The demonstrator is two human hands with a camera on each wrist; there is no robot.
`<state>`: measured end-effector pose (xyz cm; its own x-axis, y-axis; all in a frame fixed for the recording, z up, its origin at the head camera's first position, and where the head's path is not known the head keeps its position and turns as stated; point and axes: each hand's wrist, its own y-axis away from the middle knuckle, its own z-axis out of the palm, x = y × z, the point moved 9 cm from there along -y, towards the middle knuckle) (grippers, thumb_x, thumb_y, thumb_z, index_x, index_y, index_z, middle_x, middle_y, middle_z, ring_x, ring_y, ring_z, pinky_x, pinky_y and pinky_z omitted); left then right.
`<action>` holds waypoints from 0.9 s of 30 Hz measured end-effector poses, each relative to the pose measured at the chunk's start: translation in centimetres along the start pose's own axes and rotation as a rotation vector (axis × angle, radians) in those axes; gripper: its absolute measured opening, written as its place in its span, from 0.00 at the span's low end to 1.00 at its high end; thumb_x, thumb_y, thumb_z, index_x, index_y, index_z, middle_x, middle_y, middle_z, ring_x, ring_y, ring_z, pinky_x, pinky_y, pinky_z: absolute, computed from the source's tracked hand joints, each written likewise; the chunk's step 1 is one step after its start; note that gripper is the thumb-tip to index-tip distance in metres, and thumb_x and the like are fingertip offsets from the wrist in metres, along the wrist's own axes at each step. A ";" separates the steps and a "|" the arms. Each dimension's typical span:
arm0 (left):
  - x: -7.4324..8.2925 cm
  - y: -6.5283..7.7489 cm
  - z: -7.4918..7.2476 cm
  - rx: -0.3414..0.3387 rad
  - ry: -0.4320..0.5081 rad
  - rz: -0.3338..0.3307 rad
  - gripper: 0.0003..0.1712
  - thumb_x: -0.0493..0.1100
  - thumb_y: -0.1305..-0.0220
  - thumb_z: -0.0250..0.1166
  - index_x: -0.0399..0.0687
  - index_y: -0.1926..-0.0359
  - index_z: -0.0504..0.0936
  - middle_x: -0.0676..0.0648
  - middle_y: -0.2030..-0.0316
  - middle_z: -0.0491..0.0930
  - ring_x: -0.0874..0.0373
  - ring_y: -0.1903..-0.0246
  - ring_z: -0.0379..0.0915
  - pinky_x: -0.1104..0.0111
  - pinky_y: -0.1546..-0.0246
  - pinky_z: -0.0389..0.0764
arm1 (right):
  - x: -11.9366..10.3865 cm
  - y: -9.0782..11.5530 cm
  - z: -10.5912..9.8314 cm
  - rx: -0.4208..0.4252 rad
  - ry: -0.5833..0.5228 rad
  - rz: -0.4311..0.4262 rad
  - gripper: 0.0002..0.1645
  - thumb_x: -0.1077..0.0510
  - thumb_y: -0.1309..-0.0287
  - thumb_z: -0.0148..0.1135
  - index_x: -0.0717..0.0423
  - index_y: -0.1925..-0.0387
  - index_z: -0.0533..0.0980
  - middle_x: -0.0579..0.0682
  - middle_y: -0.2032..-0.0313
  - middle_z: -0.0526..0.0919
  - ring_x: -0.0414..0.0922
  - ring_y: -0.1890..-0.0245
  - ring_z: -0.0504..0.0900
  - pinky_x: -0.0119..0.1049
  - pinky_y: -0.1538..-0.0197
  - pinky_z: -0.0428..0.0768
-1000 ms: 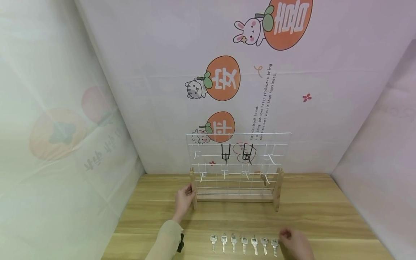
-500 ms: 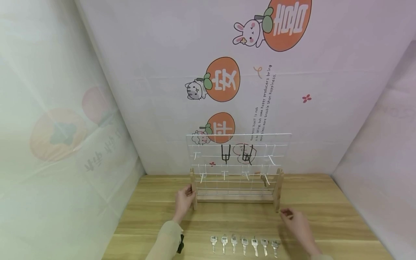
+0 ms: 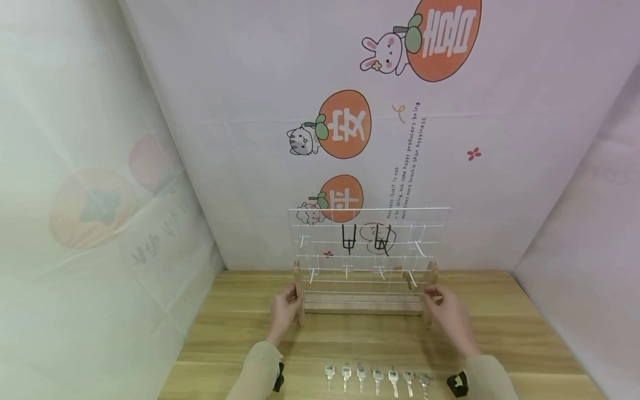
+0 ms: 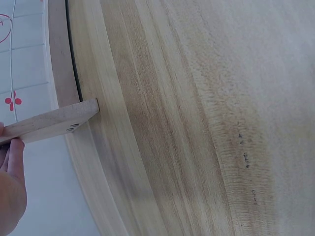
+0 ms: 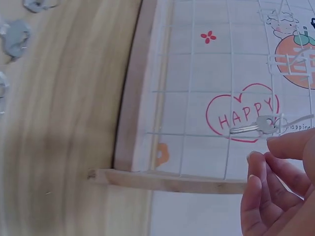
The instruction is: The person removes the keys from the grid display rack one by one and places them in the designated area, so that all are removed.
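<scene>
A white wire grid rack (image 3: pixel 370 209) stands upright in wooden feet on the table. My left hand (image 3: pixel 284 310) grips its left wooden upright (image 4: pixel 59 120) between thumb and fingers. The right hand (image 3: pixel 450 314) is at the right wooden upright (image 5: pixel 172 182), its fingers loosely bent with nothing visible between them; whether they touch the wood I cannot tell. One key (image 5: pixel 266 123) hangs from a white hook just beyond those fingertips. In front of the rack, several silver keys (image 3: pixel 377 376) lie in a row on the table.
Black hooks (image 3: pixel 349 239) and several white hooks (image 3: pixel 347 271) project from the grid. Behind the rack rises a white printed cloth backdrop (image 3: pixel 250 166), with cloth walls at both sides. Wood-grain table (image 3: pixel 240 294) extends around the rack.
My right hand has moved from beside the row of keys up and forward to the right upright. The left hand keeps its grip on the left upright. The keys have not moved.
</scene>
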<state>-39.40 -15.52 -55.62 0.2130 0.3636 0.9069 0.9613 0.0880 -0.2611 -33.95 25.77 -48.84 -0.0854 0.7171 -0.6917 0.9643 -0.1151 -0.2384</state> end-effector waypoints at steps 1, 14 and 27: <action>0.0 0.0 0.0 -0.003 0.001 -0.001 0.21 0.27 0.39 0.64 0.21 0.45 0.76 0.24 0.49 0.80 0.34 0.50 0.82 0.61 0.52 0.89 | -0.3 -0.3 -0.1 0.015 0.004 -0.013 0.13 0.59 0.35 0.61 0.63 0.52 0.79 0.62 0.55 0.86 0.48 0.64 0.84 0.25 0.66 0.82; 0.2 0.1 0.1 -0.005 0.013 0.004 0.21 0.26 0.39 0.64 0.21 0.45 0.76 0.24 0.50 0.80 0.33 0.50 0.82 0.59 0.52 0.89 | -2.5 -2.8 -0.2 0.117 -0.028 -0.085 0.11 0.64 0.40 0.63 0.65 0.56 0.81 0.64 0.57 0.87 0.57 0.63 0.88 0.28 0.67 0.85; 0.1 0.0 0.1 0.002 0.001 0.006 0.21 0.27 0.39 0.64 0.21 0.45 0.76 0.24 0.50 0.80 0.34 0.50 0.82 0.61 0.52 0.89 | -1.8 -3.8 0.7 0.162 -0.066 -0.028 0.09 0.60 0.41 0.68 0.61 0.60 0.82 0.60 0.60 0.89 0.45 0.68 0.85 0.22 0.68 0.78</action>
<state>-39.40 -15.39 -55.54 0.2191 0.3628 0.9057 0.9597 0.0874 -0.2672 -37.70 24.39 -47.17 -0.1332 0.6757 -0.7250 0.9090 -0.2083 -0.3611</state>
